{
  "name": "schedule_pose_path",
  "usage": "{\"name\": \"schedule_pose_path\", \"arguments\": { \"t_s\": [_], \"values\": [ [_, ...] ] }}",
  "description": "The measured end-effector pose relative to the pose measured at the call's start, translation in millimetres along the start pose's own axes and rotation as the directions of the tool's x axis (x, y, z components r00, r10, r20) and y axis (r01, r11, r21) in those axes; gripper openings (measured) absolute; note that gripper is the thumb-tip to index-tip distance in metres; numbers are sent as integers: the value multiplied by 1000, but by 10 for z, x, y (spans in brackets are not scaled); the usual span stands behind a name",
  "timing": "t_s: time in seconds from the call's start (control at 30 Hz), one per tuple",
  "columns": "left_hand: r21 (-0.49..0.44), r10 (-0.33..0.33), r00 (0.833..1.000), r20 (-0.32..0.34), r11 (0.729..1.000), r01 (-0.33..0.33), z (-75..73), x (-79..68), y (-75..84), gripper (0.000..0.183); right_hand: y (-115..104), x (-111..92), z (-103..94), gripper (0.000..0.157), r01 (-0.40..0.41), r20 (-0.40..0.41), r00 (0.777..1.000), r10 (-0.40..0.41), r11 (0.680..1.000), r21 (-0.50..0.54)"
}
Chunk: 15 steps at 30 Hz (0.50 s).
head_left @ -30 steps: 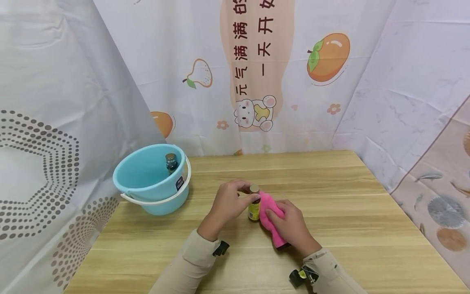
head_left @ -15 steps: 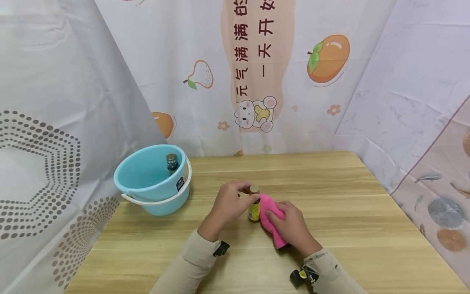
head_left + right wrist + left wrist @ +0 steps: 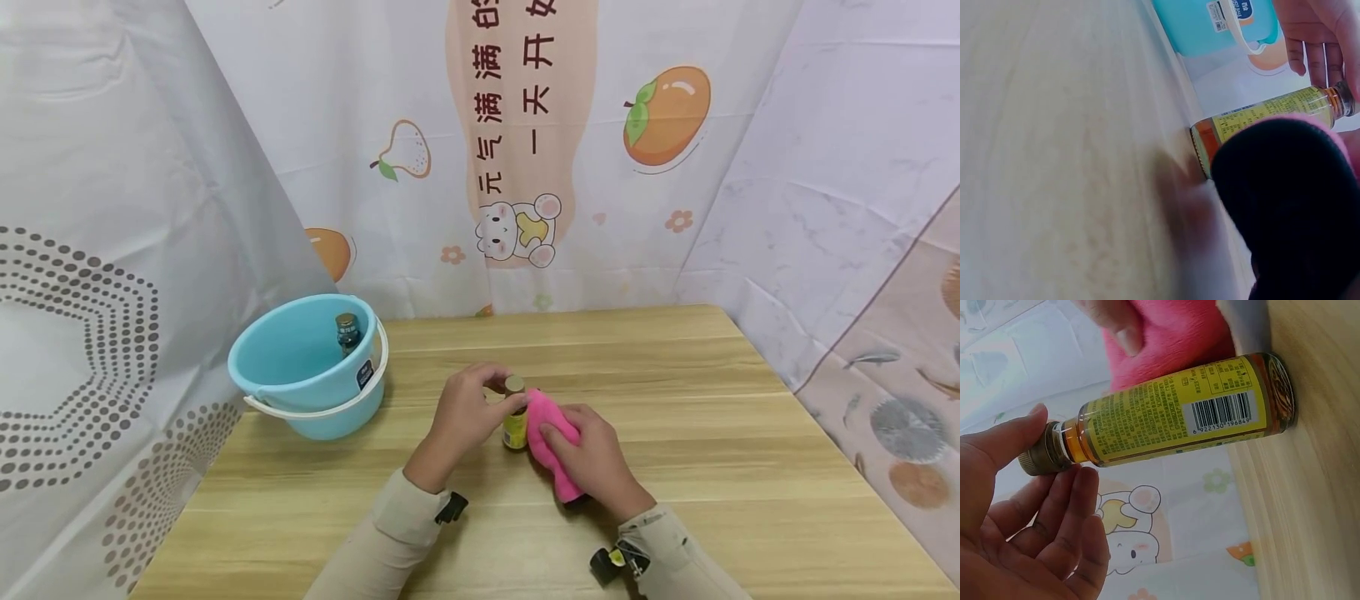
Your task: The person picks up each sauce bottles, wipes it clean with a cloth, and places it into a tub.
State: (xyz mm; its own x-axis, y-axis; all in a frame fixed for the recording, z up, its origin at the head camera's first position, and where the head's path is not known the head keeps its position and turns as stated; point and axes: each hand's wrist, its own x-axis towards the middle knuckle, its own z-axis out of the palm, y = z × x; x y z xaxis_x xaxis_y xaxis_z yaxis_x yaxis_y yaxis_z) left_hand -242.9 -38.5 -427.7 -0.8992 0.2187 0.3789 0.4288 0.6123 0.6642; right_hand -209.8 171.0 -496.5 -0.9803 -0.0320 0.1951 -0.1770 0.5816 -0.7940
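Observation:
A small glass bottle [image 3: 515,432] with a yellow label and gold-brown cap stands upright on the wooden table. My left hand [image 3: 467,414] pinches it at the cap and neck between thumb and fingers; the barcode side [image 3: 1221,414] shows in the left wrist view. Right beside the bottle, my right hand [image 3: 597,460] grips a fuzzy pink cloth [image 3: 546,429], thumb on top. The cloth's upper end lies against the bottle's right side in the head view. A black part [image 3: 1291,187] edged in pink fills much of the right wrist view. The right fingers' undersides are hidden.
A light blue bucket [image 3: 300,390] with a white handle [image 3: 318,414] stands at the table's left. Inside it is another dark bottle [image 3: 347,333] with a gold cap. Printed curtains [image 3: 420,233] hang along the table's back and sides.
The head view has shifted slightly. Both hands keep their grips on the bottle and the pink cloth, and the bottle stays in place.

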Motion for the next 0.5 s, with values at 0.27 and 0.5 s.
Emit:
{"name": "schedule_pose_path", "arguments": {
  "t_s": [0.27, 0.5],
  "values": [
    [-53, 16, 1000, 17, 998, -15, -10, 3, -30, 29, -19, 0, 5, 32, 152, -116, 983, -138, 981, 117],
    [-78, 0, 999, 36, 997, 3, -21, 3, -40, 33, -43, -3, 6, 32, 211, -155, 970, -186, 963, 166]
  ]
}}
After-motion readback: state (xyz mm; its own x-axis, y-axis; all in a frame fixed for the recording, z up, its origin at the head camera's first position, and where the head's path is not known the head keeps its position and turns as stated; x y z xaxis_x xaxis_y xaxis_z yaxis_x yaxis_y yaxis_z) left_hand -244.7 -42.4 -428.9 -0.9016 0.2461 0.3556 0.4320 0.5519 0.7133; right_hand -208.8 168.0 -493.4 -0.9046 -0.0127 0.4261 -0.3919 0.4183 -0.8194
